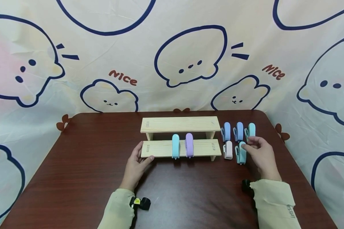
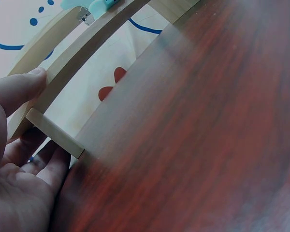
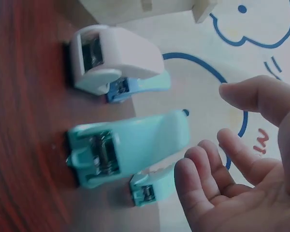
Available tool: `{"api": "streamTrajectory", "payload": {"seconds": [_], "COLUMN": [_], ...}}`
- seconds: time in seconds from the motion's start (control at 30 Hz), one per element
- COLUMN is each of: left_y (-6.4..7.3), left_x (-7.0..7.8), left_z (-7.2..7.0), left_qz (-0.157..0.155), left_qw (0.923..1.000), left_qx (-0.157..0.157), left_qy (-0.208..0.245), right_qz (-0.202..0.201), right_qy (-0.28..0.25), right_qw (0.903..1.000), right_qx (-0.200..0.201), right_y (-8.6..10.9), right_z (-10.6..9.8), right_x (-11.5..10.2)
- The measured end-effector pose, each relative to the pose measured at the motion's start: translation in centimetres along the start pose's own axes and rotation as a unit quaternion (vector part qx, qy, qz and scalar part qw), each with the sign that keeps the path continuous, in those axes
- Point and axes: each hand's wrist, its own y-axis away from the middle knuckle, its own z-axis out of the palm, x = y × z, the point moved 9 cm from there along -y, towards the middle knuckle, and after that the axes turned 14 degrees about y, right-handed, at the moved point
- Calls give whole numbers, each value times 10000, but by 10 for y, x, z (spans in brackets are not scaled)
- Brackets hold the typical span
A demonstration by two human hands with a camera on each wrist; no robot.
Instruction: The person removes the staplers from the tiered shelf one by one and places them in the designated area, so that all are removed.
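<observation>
My left hand (image 1: pixel 134 168) grips the left end of the low wooden rack (image 1: pixel 157 149), thumb at the front edge and fingers behind its end support (image 2: pixel 55 133). A light blue clip (image 1: pixel 175 146) and a purple clip (image 1: pixel 189 145) sit upright on the rack's front step. At the right my right hand (image 1: pixel 261 157) hovers by a teal clip (image 3: pixel 140 142) that stands on the table. In the right wrist view its thumb and fingers are spread apart, with nothing between them. Beside that clip stands a white clip (image 1: pixel 227 150).
Behind these two clips are two blue clips (image 1: pixel 226 132) and another teal clip (image 1: pixel 251 130). The rack's higher back step (image 1: pixel 180 124) stands near the table's far edge. A printed cloth (image 1: pixel 172 57) hangs behind the dark wooden table (image 1: pixel 80 178).
</observation>
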Motion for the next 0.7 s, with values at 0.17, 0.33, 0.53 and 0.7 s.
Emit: {"api": "streamTrajectory", "payload": {"seconds": [0.17, 0.33, 0.53, 0.7], "left_y": [-1, -1, -1, -2], "left_x": [-1, -2, -2, -3], "left_z": [0, 0, 0, -1], "left_qz": [-6, -24, -5, -13], "left_qw": [10000, 10000, 10000, 10000], "left_qx": [-5, -5, 0, 11], "left_qy": [-23, -38, -52, -71], "right_qz": [-132, -307, -629, -687], "right_qy": [-12, -144, -390, -391], "right_qw": [9999, 9994, 9973, 9968], "right_qx": [61, 72, 16, -104], "right_y": [4, 7, 11, 15], "right_z": [-3, -2, 1, 8], "right_x": [-10, -19, -31, -37]}}
